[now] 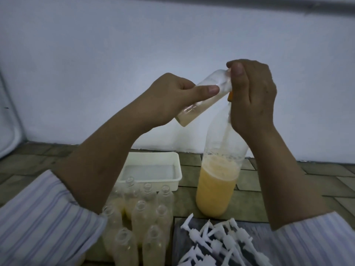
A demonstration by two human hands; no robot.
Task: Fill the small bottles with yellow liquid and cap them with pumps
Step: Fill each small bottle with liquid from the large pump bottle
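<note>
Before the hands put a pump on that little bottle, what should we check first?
1. Small bottle held firmly by the left hand: ok.
2. Bottle full enough: not ok, liquid only at its bottom end.
3. Right hand free for a pump: not ok, it pinches something at the bottle's mouth.
4. Pumps within reach: ok.
5. Big bottle upright: ok.
6. Mouth clean: cannot tell.

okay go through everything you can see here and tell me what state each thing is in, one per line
Small bottle: tilted, uncapped, a little pale liquid inside, held by left hand.
Right hand: pinching something at the small bottle's mouth.
Large bottle: upright, about half full of yellow liquid.
Standing bottles: upright, uncapped.
Pumps: loose in a pile.
White tray: no bottles in it.
</note>
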